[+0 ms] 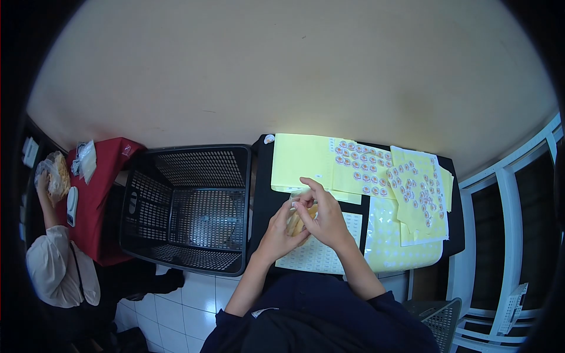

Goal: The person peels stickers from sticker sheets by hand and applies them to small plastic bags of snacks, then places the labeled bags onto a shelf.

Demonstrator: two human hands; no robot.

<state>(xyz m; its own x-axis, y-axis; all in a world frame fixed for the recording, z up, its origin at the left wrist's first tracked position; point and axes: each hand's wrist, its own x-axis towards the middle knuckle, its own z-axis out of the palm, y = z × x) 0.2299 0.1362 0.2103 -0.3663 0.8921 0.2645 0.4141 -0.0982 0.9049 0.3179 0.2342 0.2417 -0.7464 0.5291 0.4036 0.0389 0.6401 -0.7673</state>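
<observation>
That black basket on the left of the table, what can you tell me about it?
The black basket looks like moulded plastic, with walls and floor pierced by a fine grid of holes and a thick solid rim. It lies tipped so its open mouth faces the camera, and it appears empty inside. It sits between the black table and a red-covered surface, above white floor tiles. Neither hand touches it; the left hand and right hand work beside it.

Fisheye view, heavy black vignette and bent edges. Dim overall; wall (294,70) evenly lit, light probably from the window (518,194) side. Yellow sheets (300,162) slightly blown out. Hands soft, detail mushy.
</observation>
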